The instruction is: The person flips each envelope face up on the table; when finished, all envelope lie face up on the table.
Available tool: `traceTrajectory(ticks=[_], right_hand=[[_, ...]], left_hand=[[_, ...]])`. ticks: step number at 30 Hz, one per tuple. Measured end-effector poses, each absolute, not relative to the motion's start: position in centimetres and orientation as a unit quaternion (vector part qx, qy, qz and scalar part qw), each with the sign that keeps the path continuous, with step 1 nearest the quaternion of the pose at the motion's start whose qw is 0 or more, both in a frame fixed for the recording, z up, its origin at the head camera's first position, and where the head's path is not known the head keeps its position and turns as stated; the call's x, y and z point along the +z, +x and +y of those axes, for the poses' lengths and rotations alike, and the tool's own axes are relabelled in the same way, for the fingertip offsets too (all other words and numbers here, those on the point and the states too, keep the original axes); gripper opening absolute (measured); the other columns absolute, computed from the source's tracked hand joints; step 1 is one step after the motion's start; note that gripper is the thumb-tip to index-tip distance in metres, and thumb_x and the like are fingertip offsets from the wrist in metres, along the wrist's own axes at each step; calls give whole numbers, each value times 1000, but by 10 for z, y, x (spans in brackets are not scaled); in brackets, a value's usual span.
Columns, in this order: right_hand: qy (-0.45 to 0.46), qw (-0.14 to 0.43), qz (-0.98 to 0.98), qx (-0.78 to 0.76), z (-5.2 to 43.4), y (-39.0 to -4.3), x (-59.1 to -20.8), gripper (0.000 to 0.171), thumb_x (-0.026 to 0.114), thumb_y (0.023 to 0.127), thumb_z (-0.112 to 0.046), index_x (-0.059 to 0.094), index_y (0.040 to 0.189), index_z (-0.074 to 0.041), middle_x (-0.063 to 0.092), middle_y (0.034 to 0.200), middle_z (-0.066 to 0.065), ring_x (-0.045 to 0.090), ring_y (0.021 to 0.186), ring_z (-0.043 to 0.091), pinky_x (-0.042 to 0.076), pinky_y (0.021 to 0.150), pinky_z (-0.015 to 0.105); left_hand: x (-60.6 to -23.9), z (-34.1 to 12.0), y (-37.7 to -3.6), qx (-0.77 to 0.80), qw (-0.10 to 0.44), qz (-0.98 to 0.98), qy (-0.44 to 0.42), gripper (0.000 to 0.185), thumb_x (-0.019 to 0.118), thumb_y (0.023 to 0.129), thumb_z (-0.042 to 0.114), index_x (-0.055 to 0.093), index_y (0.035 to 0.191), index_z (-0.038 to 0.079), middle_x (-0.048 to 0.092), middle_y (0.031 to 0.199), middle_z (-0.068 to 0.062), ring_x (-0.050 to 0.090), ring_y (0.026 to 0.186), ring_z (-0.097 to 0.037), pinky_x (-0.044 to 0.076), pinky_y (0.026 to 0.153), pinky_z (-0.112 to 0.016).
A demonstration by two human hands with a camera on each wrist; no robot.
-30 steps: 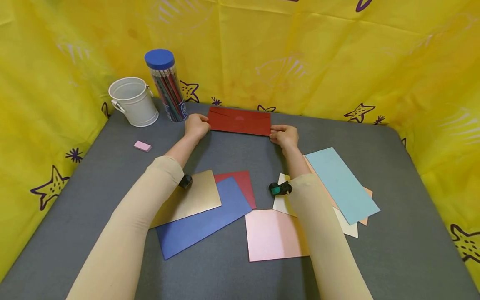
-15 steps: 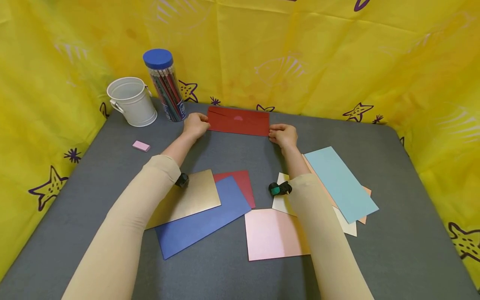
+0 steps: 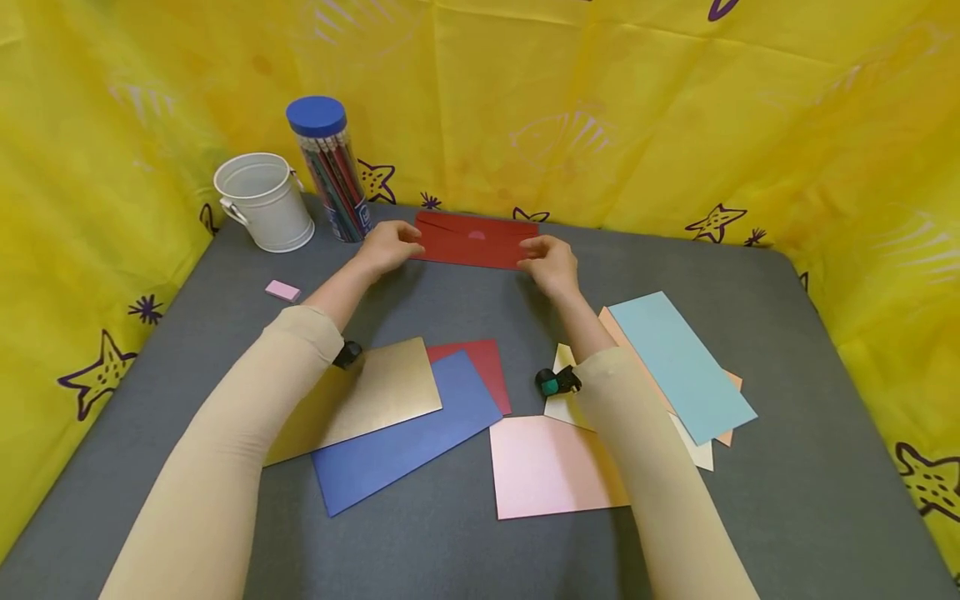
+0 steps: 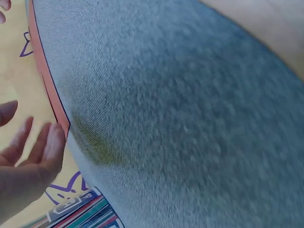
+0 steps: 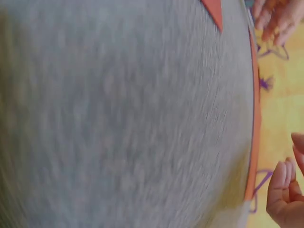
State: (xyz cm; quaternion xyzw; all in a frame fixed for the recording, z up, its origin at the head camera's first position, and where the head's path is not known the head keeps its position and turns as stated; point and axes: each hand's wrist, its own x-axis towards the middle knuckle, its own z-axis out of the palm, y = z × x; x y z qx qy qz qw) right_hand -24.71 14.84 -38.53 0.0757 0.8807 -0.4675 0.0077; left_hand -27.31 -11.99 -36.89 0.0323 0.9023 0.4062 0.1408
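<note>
A long red envelope (image 3: 474,242) with a small pinkish mark at its middle lies near the back edge of the table. My left hand (image 3: 390,247) is at its left end, thumb and fingers apart and loosely bent; the left wrist view shows the fingertips (image 4: 58,135) right by the envelope's corner. Over the envelope's right end, my right hand (image 3: 552,265) overlaps it in the head view, with thumb and fingers parted. In the right wrist view nothing sits between the right hand's fingers (image 5: 277,187).
Gold (image 3: 390,387), blue (image 3: 420,442) and dark red (image 3: 483,367) envelopes overlap at front left. Pink (image 3: 551,467), cream (image 3: 562,404) and light blue (image 3: 678,367) ones lie at right. A white bucket (image 3: 266,208), pencil jar (image 3: 330,171) and pink eraser (image 3: 282,291) stand back left.
Both hands have let go of the red envelope's ends. The right hand has shifted left over it, the left arm has drawn slightly back, and the envelope stays in place.
</note>
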Motion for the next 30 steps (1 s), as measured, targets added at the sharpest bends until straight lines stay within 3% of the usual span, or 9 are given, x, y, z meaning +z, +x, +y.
traceTrajectory(ticks=[3,7,10,18,24,30], right_hand=[[30,28,883,-467,138,-242,-381,33,73,87,-13,69,119,-9,72,117,14,68,104,26,48,75,23],[-42,66,879,-471,126,-234,-377,33,73,87,-14,68,119,-7,71,118,15,68,104,27,51,82,28],[-89,94,878,-460,117,-226,-374,34,74,86,-15,68,119,-6,70,118,15,67,104,27,52,83,32],[-195,178,880,-395,87,-203,-373,35,77,85,-18,69,117,-10,70,113,9,64,102,22,51,84,30],[-244,217,876,-356,69,-191,-378,37,79,83,-21,69,118,-11,71,113,7,67,99,19,53,83,26],[-275,228,884,-302,56,-186,-384,50,83,79,-26,65,123,-11,68,116,8,61,109,20,50,95,31]], left_hand=[[-367,-124,-269,401,146,902,69,36,59,97,15,59,129,0,58,134,-21,54,116,-31,46,100,-41],[-367,-129,-260,365,160,906,140,21,66,92,15,68,110,4,69,103,-13,57,84,-19,46,75,-29],[-368,-135,-250,330,197,902,199,14,69,89,14,69,99,6,68,86,-5,55,72,-12,45,66,-25],[-374,-154,-221,283,278,876,276,19,76,84,16,69,98,5,69,87,-6,58,77,-10,47,70,-23],[-379,-162,-204,284,277,874,282,24,80,81,18,69,99,6,69,90,-6,59,80,-13,48,72,-23],[-383,-164,-196,273,273,876,289,37,86,73,22,66,100,6,63,93,-9,55,82,-17,46,75,-28]])
